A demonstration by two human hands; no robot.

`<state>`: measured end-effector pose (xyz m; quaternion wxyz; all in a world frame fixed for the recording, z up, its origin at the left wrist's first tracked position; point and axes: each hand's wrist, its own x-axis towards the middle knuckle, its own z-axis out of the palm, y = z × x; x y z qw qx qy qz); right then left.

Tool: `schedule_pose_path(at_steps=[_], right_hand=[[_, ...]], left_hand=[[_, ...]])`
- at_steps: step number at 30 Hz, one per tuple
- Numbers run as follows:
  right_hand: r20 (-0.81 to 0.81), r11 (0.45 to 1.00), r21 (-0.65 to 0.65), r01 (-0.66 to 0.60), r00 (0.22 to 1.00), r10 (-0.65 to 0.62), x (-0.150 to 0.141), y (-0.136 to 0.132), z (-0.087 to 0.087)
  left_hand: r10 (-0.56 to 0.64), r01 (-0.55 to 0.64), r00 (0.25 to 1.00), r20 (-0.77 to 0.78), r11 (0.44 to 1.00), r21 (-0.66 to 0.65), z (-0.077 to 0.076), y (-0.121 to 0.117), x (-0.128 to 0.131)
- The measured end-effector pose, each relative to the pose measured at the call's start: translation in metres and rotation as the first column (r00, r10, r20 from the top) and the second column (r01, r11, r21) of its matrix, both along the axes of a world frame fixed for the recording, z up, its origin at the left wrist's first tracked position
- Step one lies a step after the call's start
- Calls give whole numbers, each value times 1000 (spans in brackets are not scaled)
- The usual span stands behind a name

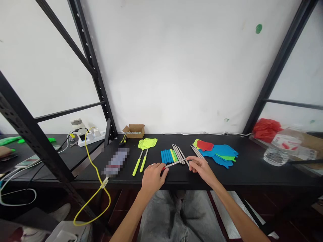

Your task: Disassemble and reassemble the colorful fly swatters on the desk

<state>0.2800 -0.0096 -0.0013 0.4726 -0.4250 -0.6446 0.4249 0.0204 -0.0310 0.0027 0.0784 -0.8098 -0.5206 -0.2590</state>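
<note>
My left hand point(153, 178) is closed around a red handle point(163, 168), of which only a small end shows. From it a thin grey metal rod point(175, 163) runs up to my right hand point(202, 168), whose fingers pinch its far end. Just beyond lies a row of blue handles point(166, 156), with a yellow and a green one beside them. Several loose metal rods point(178, 154) lie to their right, and more rods point(197, 150) sit near my right hand. Blue hand-shaped pieces point(224, 151) and a red piece point(205, 145) are stacked farther right.
Two yellow-green fly swatters point(143, 156) lie to the left, near a small cardboard box point(135, 130) and a blurred-out object point(116, 163). A yellow cable point(94, 164) hangs over the front edge. At the right stand a plastic bottle point(280, 148) and a red bag point(266, 129).
</note>
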Motion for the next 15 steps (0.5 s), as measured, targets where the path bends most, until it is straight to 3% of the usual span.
schedule_pose_path(at_steps=[15], right_hand=[[106,992,34,-123,987,119,-1,-6,9]], left_hand=[[-21,21,1000,4,1000,7,0,-1,-1]])
